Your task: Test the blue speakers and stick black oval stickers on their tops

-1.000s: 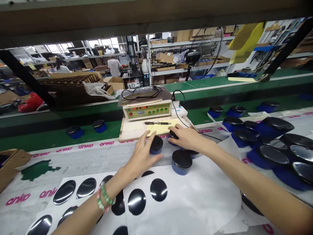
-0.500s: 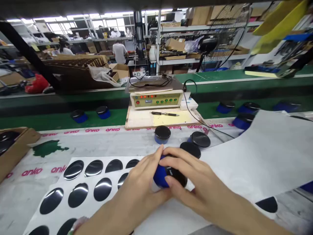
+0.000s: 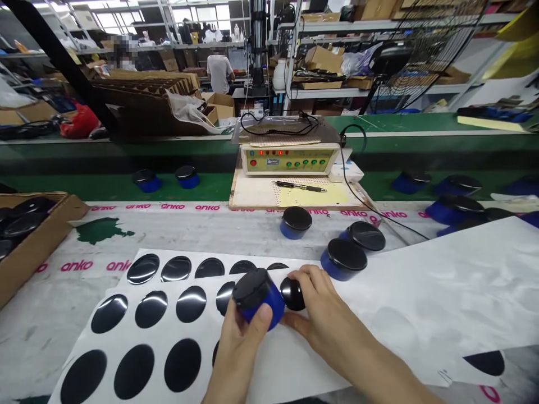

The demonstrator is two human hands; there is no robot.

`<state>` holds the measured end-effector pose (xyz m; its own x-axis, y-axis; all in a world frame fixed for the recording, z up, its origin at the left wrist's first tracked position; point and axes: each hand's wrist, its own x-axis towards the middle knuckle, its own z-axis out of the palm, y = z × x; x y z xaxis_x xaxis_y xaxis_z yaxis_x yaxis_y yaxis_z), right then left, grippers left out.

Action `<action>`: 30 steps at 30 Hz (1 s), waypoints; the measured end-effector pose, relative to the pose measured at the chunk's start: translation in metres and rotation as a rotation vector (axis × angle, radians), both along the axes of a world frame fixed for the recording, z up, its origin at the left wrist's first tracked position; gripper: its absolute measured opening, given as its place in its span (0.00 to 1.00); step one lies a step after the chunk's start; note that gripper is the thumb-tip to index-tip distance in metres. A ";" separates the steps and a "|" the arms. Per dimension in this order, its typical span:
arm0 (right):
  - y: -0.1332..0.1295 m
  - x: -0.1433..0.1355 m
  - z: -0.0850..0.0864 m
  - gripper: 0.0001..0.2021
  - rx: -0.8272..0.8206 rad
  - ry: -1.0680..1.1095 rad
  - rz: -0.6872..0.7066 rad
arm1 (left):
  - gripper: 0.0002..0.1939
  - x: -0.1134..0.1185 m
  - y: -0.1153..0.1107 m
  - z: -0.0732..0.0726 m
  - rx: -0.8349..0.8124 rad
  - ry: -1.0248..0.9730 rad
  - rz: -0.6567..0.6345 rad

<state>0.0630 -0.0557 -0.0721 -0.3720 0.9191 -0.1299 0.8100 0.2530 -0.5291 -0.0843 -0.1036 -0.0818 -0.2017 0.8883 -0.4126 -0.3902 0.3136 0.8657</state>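
Left hand (image 3: 244, 345): holding tilted blue canister (image 3: 265, 297)
Right hand (image 3: 326, 308): curled at glossy disc (image 3: 292, 293), canister's 3 o'clock; pinch unclear
Disc peel: likely current; next needs clean edge lift
Nearby canisters (image 3: 343, 259): 3, 1-2 o'clock

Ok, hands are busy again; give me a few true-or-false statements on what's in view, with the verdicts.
1. The left hand holds a blue container with a black top. True.
2. The right hand is gripping the pen. False: it is at a glossy black disc, and the pen lies on the yellow paper.
3. Red lights glow on the control box. True.
4. The open cardboard box is at the right edge of the picture. False: it is at the left edge.
5. The dark shapes on the white sheet are square. False: they are round.
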 end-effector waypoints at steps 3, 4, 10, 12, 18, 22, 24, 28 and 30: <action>0.015 -0.005 0.008 0.18 -0.026 -0.132 0.115 | 0.36 -0.002 0.005 0.002 -0.037 -0.113 0.010; 0.022 -0.004 0.011 0.17 -0.042 -0.146 0.163 | 0.35 -0.003 0.007 0.004 -0.044 -0.149 0.007; 0.053 0.008 0.021 0.20 -0.079 -0.077 0.378 | 0.32 -0.009 0.011 0.007 -0.045 -0.204 -0.014; 0.053 0.011 0.021 0.19 -0.063 -0.050 0.406 | 0.32 -0.009 0.011 0.005 -0.038 -0.169 -0.028; 0.045 0.021 0.016 0.10 0.014 0.013 0.474 | 0.33 -0.008 0.012 0.003 -0.030 -0.101 -0.068; 0.040 0.033 0.012 0.07 0.059 0.107 0.523 | 0.34 -0.007 0.011 0.003 -0.035 0.022 -0.079; 0.035 0.037 0.011 0.08 0.079 0.198 0.514 | 0.33 -0.004 0.010 0.003 -0.010 0.129 -0.083; 0.021 0.049 0.019 0.11 0.119 0.246 0.477 | 0.32 0.002 0.006 0.000 0.053 0.220 -0.074; 0.011 0.061 0.027 0.09 0.129 0.299 0.362 | 0.32 0.004 0.004 -0.004 0.067 0.231 -0.056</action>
